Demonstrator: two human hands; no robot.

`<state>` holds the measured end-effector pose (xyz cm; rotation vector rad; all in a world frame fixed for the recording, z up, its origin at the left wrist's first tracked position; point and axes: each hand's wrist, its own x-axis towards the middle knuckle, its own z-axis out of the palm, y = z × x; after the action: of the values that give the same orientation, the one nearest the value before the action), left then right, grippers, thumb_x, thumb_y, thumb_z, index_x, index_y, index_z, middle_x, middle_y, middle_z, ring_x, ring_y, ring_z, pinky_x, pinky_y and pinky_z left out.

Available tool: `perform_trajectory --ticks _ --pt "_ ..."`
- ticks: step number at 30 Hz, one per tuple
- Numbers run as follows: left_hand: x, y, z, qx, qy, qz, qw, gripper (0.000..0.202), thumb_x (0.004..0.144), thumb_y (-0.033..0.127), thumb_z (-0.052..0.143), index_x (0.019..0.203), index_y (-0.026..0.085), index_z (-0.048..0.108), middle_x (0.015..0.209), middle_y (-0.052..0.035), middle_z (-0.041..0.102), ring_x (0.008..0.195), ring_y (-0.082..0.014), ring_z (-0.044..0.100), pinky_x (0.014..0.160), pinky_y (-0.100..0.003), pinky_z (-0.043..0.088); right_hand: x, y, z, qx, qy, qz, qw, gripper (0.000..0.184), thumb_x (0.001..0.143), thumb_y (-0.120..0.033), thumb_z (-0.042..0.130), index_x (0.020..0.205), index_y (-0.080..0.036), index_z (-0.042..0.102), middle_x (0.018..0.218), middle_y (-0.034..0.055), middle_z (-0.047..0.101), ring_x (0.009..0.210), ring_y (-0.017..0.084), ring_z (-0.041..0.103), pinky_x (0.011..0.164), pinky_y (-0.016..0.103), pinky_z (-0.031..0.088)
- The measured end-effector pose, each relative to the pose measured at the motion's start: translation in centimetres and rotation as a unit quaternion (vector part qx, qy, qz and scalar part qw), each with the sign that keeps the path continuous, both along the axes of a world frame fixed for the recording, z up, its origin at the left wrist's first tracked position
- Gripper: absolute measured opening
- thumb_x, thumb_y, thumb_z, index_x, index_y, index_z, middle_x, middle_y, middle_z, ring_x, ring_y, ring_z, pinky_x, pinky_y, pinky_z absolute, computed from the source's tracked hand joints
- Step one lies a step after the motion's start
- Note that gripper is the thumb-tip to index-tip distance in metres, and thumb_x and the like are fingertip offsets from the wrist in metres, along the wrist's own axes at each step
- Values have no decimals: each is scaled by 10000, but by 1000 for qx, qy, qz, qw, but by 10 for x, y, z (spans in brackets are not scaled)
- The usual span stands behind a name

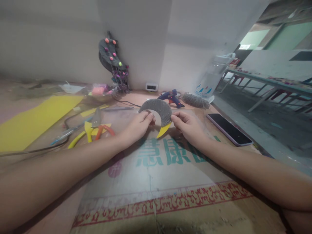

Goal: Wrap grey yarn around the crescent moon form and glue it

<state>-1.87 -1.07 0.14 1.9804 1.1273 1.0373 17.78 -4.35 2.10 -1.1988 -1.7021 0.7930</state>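
Observation:
Between my two hands is a crescent moon shape [158, 109], mostly wrapped in grey yarn, with a bare yellow tip pointing down. My left hand [142, 123] pinches its left end, fingers partly hidden behind it. On the right edge, just above the yellow tip, the thumb and fingers of my right hand [184, 125] are closed. The crescent is held up over a printed cardboard sheet [146, 182]. Behind it lie a dark blue glue gun [172, 97] and a bundle of grey yarn [196, 100].
Pliers [91, 128] and scissors with orange handles [104, 130] lie left, near a yellow sheet [41, 120]. A phone [229, 129] rests right. A decorated grey crescent [108, 55] leans against the wall. A small digital clock [151, 86] and a clear bottle [209, 78] stand behind.

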Motion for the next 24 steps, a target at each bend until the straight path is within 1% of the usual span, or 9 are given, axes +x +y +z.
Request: perform_trajectory --ticks 2,5,7,10,12,14,17,20,24 --pt "1 -1 2 -1 12 -5 1000 322 917 354 376 756 177 591 792 -25 636 792 -170 594 730 -279 456 0 0 -1 0 8 6 1000 219 871 -386 534 878 -177 598 571 -54 437 484 87 357 467 244 282" --pt "1 -5 7 -2 17 -18 1000 214 865 329 495 819 169 630 856 -33 672 829 -175 612 750 -273 462 -1 2 -4 -12 32 14 999 234 862 -405 542 891 -180 599 577 -56 439 481 87 357 465 240 295" --pt "2 -8 9 8 15 -26 1000 168 838 297 536 841 170 646 892 -30 684 852 -172 616 771 -267 461 -1 3 -6 -19 36 18 999 241 857 -414 548 887 -180 600 588 -54 452 493 90 379 477 240 314" --pt "2 -11 12 16 21 -41 999 193 852 278 499 786 176 649 873 -21 681 844 -170 613 763 -261 458 -1 4 -7 -16 29 22 999 235 851 -406 557 870 -175 599 661 -28 535 563 104 459 532 245 369" --pt "2 -13 14 15 29 -38 999 236 868 305 479 758 176 643 825 -19 668 811 -171 608 734 -261 453 0 5 -7 -5 26 25 999 231 847 -402 564 855 -174 599 747 0 601 638 120 517 586 254 405" --pt "3 -15 16 18 36 -28 999 261 866 349 495 740 174 642 793 -19 660 788 -171 600 719 -260 447 0 5 -7 -2 29 27 999 233 842 -408 570 845 -177 600 794 14 628 684 133 546 611 261 419" --pt "3 -17 19 12 45 -16 999 253 846 373 533 739 175 648 794 -23 666 762 -166 592 703 -258 441 -1 4 -8 -24 37 29 999 247 837 -431 573 856 -185 597 733 -6 597 628 126 526 554 252 395" --pt "3 -17 19 9 48 -11 999 250 838 379 539 743 172 643 793 -27 656 746 -164 582 683 -261 430 -2 3 -8 -35 43 34 998 257 833 -447 573 858 -191 586 691 -20 560 576 114 484 502 243 354" --pt "4 -16 16 -14 53 -18 998 361 851 469 499 667 171 587 662 -10 573 621 -145 528 567 -258 384 -1 2 -8 -35 44 47 997 275 820 -469 591 846 -195 583 704 -17 550 575 110 459 497 242 344"
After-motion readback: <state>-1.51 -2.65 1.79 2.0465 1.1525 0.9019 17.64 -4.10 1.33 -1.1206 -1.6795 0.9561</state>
